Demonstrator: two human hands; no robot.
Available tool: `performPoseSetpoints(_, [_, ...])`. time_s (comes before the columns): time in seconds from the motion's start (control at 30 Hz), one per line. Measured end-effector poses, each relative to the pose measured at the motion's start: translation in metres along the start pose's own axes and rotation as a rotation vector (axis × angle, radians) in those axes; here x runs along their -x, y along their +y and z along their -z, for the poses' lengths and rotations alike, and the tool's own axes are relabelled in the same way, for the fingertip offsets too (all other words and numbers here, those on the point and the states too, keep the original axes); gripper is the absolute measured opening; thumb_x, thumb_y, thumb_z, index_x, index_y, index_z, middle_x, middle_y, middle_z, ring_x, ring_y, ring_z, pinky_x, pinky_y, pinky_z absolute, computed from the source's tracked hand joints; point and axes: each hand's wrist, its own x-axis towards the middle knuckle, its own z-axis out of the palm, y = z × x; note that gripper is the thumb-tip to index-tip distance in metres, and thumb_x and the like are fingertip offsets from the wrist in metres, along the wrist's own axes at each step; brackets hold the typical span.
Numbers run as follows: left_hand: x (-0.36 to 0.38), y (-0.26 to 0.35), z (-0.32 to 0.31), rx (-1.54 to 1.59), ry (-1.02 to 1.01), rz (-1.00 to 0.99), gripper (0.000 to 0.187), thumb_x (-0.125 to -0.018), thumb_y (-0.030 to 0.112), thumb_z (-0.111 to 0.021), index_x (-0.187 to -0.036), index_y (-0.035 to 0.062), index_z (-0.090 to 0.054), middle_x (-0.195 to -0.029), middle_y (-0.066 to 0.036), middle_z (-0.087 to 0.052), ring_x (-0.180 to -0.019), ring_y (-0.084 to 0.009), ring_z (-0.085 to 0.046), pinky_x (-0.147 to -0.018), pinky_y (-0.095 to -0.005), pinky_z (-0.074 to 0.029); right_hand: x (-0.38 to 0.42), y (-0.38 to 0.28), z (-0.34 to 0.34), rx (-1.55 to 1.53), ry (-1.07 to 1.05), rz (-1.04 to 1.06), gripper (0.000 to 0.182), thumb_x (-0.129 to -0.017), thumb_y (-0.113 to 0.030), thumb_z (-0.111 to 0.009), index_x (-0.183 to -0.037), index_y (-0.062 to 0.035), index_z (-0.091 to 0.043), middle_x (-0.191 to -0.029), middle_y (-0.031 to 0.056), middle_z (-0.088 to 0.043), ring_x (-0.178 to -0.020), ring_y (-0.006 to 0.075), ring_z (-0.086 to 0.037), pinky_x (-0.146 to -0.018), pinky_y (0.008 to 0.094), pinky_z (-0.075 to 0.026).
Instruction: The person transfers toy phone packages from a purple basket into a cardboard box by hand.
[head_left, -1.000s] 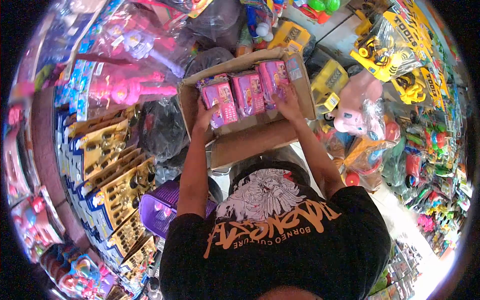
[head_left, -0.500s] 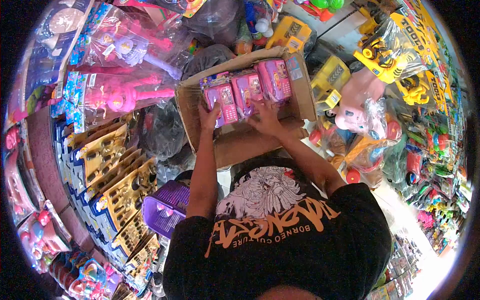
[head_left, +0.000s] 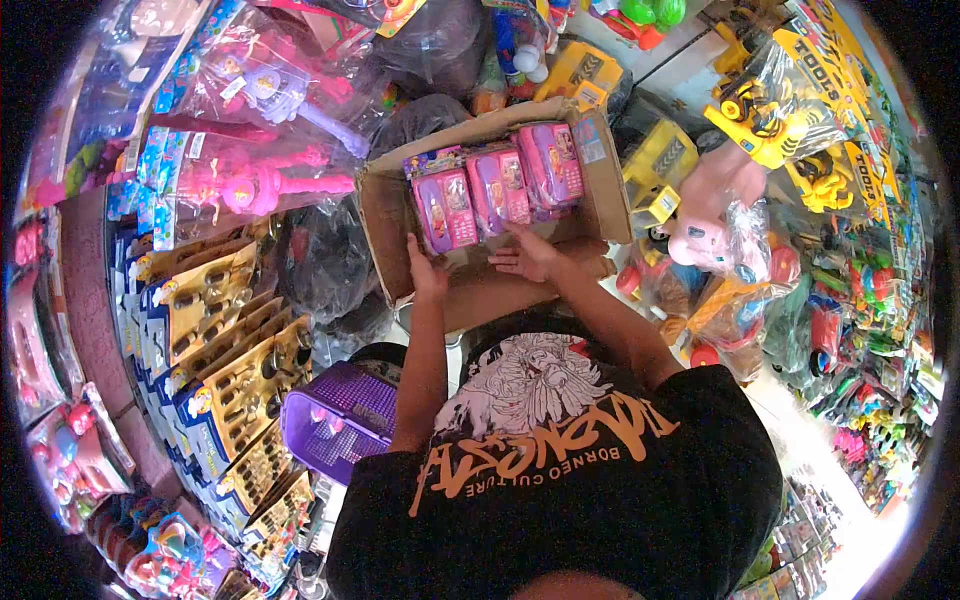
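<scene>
Toy shop | cardboard box (head_left: pixel 600 190): pink toy phones (head_left: pixel 498 188) | hands (head_left: pixel 478 262): open, empty

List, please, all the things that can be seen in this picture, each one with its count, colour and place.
cardboard box: one, brown, open, top centre
toy phone packs: three visible, pink and purple, in a row inside the box
basket: one, purple, lower left
carded toy sets: many, yellow and blue, stacked at left
toy trucks: several, yellow, upper right
bagged toys: several, pink, upper left
left hand: open, at the box's front edge
right hand: open, just below the packs
</scene>
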Motion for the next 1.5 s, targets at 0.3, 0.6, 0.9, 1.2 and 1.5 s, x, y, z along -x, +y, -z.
performPoseSetpoints(0.3, [-0.019,-0.021,-0.019,0.477,-0.065,0.054,0.076,-0.080,0.065,-0.036,-0.135,0.0128,-0.028,-0.136,-0.013,-0.030,-0.124,-0.0352,-0.025,-0.098,-0.0566,-0.025,-0.016,0.001,-0.026,-0.213,0.137,0.144,0.048,-0.084,-0.044,-0.052,-0.123,-0.0202,-0.039,-0.112,0.0106,-0.045,-0.096,0.0242,-0.050,-0.083,0.0400,-0.043])
performPoseSetpoints(0.6, [-0.005,-0.013,-0.021,0.597,-0.094,0.096,0.077,-0.079,0.063,-0.039,-0.137,0.0137,-0.024,-0.140,-0.011,-0.023,-0.126,-0.0348,-0.021,-0.101,-0.0564,-0.021,-0.024,0.015,-0.008,-0.196,0.068,0.282,0.058,-0.082,-0.050,-0.053,-0.128,-0.0196,-0.034,-0.114,0.0090,-0.042,-0.099,0.0260,-0.046,-0.085,0.0442,-0.041])
performPoseSetpoints(0.9, [-0.027,-0.044,0.014,0.483,-0.033,0.096,0.083,-0.074,0.066,-0.040,-0.139,0.0202,-0.019,-0.141,-0.011,-0.021,-0.130,-0.0316,-0.016,-0.102,-0.0575,-0.013,-0.035,0.009,0.000,-0.379,0.137,0.222,0.103,-0.066,-0.074,-0.051,-0.136,-0.0054,-0.018,-0.129,0.0163,-0.027,-0.120,0.0354,-0.029,-0.099,0.0524,-0.024])
performPoseSetpoints(1.2, [-0.010,-0.043,0.006,0.422,-0.003,0.108,0.094,-0.068,0.073,-0.043,-0.140,0.0182,-0.018,-0.141,-0.012,-0.020,-0.131,-0.0327,-0.015,-0.101,-0.0589,-0.011,-0.015,0.013,-0.005,-0.405,0.144,0.214,0.104,-0.062,-0.076,-0.053,-0.137,-0.0105,-0.020,-0.140,0.0095,-0.022,-0.128,0.0284,-0.020,-0.098,0.0549,-0.020])
performPoseSetpoints(1.5, [-0.007,-0.045,0.003,0.197,0.023,0.028,0.093,-0.067,0.074,-0.043,-0.139,0.0204,-0.017,-0.144,-0.011,-0.015,-0.133,-0.0339,-0.010,-0.097,-0.0655,-0.005,-0.008,0.006,-0.017,-0.221,0.188,0.241,0.068,-0.075,-0.067,-0.049,-0.120,-0.0148,-0.045,-0.114,0.0058,-0.049,-0.100,0.0232,-0.050,-0.078,0.0430,-0.046])
